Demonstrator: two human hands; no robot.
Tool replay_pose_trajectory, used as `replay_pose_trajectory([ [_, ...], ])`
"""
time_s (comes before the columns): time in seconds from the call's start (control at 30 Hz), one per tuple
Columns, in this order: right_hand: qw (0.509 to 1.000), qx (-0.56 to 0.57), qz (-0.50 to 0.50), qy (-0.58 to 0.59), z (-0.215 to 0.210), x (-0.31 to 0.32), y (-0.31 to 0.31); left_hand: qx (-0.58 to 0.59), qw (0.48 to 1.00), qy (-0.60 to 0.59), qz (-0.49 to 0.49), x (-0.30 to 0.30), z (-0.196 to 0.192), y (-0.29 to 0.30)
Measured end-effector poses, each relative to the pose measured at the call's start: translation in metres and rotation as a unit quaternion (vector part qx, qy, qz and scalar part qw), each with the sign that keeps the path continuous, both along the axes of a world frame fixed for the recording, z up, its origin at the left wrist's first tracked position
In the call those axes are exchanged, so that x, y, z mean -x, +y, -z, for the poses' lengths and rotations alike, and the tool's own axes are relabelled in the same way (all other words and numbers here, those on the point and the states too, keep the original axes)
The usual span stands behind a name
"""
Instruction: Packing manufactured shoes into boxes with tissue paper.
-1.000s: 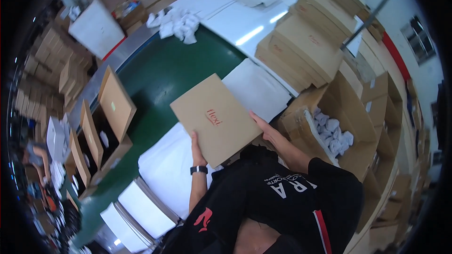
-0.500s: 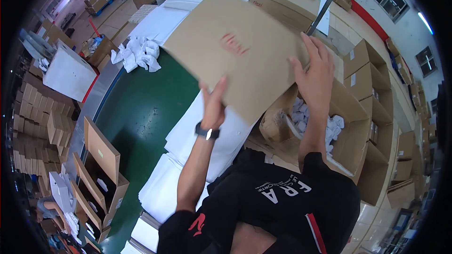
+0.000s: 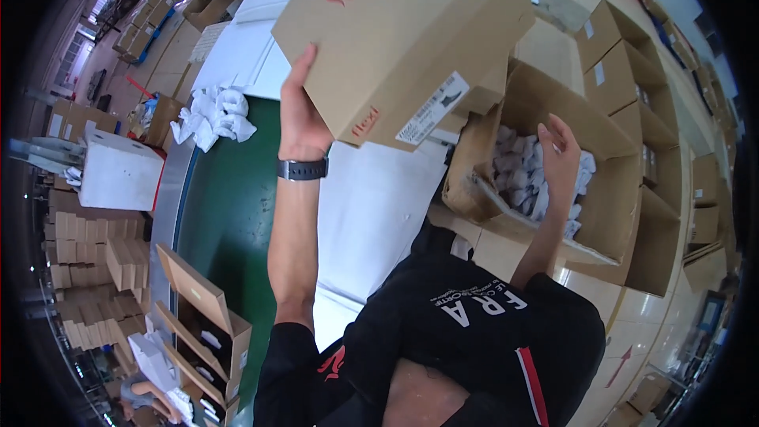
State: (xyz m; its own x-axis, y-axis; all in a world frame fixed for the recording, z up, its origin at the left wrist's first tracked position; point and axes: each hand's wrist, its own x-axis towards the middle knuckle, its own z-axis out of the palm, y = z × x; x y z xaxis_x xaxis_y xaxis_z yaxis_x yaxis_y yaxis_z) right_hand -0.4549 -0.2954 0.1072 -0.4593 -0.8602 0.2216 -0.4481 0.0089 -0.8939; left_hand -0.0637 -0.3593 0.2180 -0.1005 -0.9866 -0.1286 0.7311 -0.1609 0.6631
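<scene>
A brown cardboard shoebox point(image 3: 411, 39) with red print is raised and tilted over the white-covered surface point(image 3: 371, 213). Its near end carries a white label point(image 3: 431, 111) with a small shoe picture. My left hand point(image 3: 303, 115) grips the shoebox at its left near corner, thumb up along the side and the other fingers hidden beneath. To the right, my right hand point(image 3: 560, 154) is off the shoebox, fingers apart and slightly bent, with nothing seen in it. It hangs over a large open carton point(image 3: 605, 178) of crumpled white paper wads point(image 3: 518, 162).
A green conveyor belt point(image 3: 225, 213) runs on the left, with a crumpled white paper pile point(image 3: 213, 116) at its far end. Open shoeboxes point(image 3: 198, 292) stand at the lower left, near another person's arm point(image 3: 154, 395). More open cartons point(image 3: 624, 71) line the right side.
The shoebox has come up and tilted, so its labelled end now shows. My right hand has let go of it and moved down over the carton. My left hand has shifted up and left.
</scene>
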Motion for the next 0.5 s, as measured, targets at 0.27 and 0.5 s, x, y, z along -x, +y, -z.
replay_pose_trajectory([
  [0.27,0.960,0.044,-0.002,-0.277,0.078,-0.026,-0.115,-0.008,0.998,-0.050,-0.043,-0.011,-0.029,0.008],
  [0.5,0.961,0.076,-0.075,-0.253,0.100,-0.100,-0.126,-0.055,0.998,-0.032,0.022,-0.025,-0.010,0.009],
])
